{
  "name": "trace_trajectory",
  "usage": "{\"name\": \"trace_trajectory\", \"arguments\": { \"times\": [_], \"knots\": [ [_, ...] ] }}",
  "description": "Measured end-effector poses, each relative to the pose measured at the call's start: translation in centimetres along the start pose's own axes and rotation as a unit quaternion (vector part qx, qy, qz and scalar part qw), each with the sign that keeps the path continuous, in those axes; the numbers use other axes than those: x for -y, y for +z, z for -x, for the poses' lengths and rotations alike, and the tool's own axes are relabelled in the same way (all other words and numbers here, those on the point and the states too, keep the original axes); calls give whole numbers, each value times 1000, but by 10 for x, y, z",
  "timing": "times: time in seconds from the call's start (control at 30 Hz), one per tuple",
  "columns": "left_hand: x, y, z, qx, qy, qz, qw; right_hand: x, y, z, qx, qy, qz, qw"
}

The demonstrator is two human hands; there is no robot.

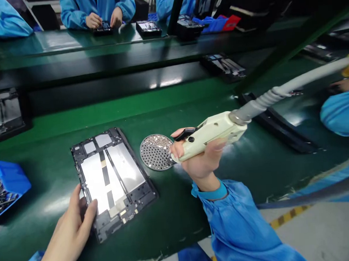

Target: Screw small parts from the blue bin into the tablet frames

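L hand point(68, 228): tablet point(122, 165), long axis fwd-L; R hand point(202, 164): driver point(212, 135), tip L

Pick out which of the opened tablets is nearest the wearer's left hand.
The opened tablet beside the round perforated dish: the left hand is right at its edge, while the others all lie farther away.

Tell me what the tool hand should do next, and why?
Perhaps the right hand should bring the pale tool to the shiny bits: it points at the holed disc they lie on, while the left hand is at the open tablet.
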State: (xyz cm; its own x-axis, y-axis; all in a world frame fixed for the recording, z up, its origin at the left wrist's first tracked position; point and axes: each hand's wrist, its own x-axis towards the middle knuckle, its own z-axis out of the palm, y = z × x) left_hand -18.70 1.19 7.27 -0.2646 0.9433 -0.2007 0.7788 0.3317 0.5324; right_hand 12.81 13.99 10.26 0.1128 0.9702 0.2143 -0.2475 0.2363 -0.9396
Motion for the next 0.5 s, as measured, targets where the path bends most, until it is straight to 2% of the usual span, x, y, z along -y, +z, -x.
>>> {"name": "trace_trajectory", "arguments": {
  "times": [0.07, 0.3, 0.4, 0.5],
  "knots": [
    [-3, -6, -2, 40, -14, 15, 999, -1, 1, 0, 0, -8, -9, 1000],
    [-17, -17, -5, 120, 28, 14, 992, -8, -1, -3, 27, -61, -33, 997],
    [-22, -19, -3, 130, 32, 26, 991, -8, -2, -2, 34, -63, -40, 997],
    [-15, -35, -8, 124, 34, 26, 991, -9, -2, 0, 38, -55, -46, 997]
  ]
}}
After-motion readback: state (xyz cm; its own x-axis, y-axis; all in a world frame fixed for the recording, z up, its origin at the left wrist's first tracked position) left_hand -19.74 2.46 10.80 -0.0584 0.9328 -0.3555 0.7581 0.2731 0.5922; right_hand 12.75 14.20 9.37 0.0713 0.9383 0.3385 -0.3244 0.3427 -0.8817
